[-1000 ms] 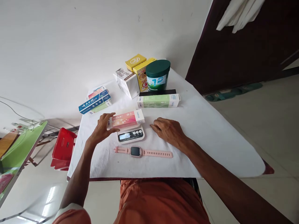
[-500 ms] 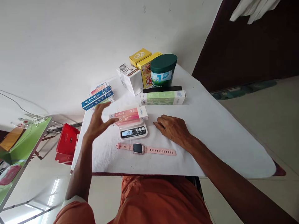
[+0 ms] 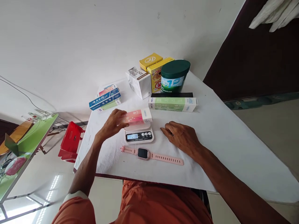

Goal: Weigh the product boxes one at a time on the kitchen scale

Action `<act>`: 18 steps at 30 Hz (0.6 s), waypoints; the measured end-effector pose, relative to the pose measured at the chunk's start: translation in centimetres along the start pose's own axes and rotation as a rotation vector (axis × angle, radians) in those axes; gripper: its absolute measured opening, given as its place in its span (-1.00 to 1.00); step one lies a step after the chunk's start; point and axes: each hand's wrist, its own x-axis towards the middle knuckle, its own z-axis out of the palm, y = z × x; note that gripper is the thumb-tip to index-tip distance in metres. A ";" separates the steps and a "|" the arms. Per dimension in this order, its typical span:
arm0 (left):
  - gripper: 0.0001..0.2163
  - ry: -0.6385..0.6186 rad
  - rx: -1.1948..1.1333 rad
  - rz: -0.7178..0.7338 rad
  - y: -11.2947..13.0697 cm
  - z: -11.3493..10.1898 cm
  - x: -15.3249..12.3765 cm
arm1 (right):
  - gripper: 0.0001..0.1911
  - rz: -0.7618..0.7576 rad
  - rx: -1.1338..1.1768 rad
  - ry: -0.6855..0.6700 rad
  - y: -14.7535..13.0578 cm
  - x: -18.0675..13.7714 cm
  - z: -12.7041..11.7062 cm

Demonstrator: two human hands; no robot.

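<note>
A pink and white carton (image 3: 135, 117) lies across the white kitchen scale (image 3: 139, 140), whose lit display seems to read 219. My left hand (image 3: 116, 122) has its thumb and fingers closed around the carton's left end. To the right of the scale, my right hand (image 3: 179, 136) rests on the table with its fingers curled in; I see nothing held in it. A smartwatch (image 3: 143, 153) with a pink strap lies flat in front of the scale.
At the back stand a green-lidded tub (image 3: 175, 76), a white box (image 3: 139, 82) and yellow boxes (image 3: 154, 74). A green carton (image 3: 173, 104) lies before the tub, and a blue toothpaste box (image 3: 105, 99) tops a pile at left. A red chair (image 3: 71, 140) stands beyond the table's left edge.
My left hand has moved from open beside the carton to closed on its left end. The scale's reading has dropped from about 307 to 219. The view has shifted slightly; my right hand stays put.
</note>
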 end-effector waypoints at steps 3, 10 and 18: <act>-0.64 0.138 0.043 -0.032 -1.8 -2.7 0.3 | -0.53 -0.010 0.012 0.001 0.0 0.0 0.0; -0.59 0.292 0.239 -0.378 -9.3 -8.9 5.8 | -0.52 -0.013 0.029 0.009 0.0 0.1 -0.1; -0.59 0.149 0.281 -0.506 -13.1 -8.5 10.6 | -0.52 -0.018 0.015 0.038 0.2 0.1 0.3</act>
